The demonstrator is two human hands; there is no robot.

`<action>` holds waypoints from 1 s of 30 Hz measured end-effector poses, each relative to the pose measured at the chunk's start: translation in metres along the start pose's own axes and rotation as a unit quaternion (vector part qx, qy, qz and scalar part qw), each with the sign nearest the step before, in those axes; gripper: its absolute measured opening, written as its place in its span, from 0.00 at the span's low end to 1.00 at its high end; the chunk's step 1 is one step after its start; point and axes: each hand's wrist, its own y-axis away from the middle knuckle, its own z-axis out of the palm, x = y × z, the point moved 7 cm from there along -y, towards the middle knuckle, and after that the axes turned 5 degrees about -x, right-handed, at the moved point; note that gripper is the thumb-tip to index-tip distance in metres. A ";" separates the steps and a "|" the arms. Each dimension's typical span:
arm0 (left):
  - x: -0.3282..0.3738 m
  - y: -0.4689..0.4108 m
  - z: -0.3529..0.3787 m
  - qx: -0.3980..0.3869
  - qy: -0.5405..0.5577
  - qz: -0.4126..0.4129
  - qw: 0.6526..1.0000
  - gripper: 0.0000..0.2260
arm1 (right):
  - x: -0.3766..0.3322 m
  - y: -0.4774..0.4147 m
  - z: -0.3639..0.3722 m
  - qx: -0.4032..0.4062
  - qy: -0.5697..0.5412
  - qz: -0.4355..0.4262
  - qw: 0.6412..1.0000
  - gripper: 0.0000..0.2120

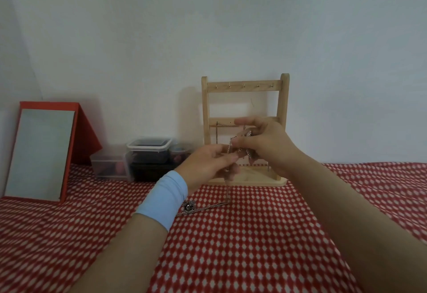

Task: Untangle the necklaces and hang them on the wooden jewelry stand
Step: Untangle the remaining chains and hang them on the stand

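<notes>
A wooden jewelry stand (245, 84) stands against the wall, with small hooks along its top bar and a dark chain (217, 134) hanging from its middle bar. In front of it, my left hand (205, 165) and my right hand (265, 144) both pinch a tangle of silver necklaces (242, 148) held in the air. One chain trails down from the tangle to the cloth, ending in a round silver pendant (190, 206) by my left wrist. A light blue band wraps my left wrist.
A red-and-white patterned cloth (242, 246) covers the surface. A red-framed mirror (41, 154) leans at the left. Several clear plastic boxes (149, 154) sit left of the stand by the wall.
</notes>
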 end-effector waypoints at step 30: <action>0.049 0.001 -0.019 0.079 0.297 0.092 0.947 0.14 | 0.036 0.010 0.063 -0.265 -0.184 0.154 0.934 0.17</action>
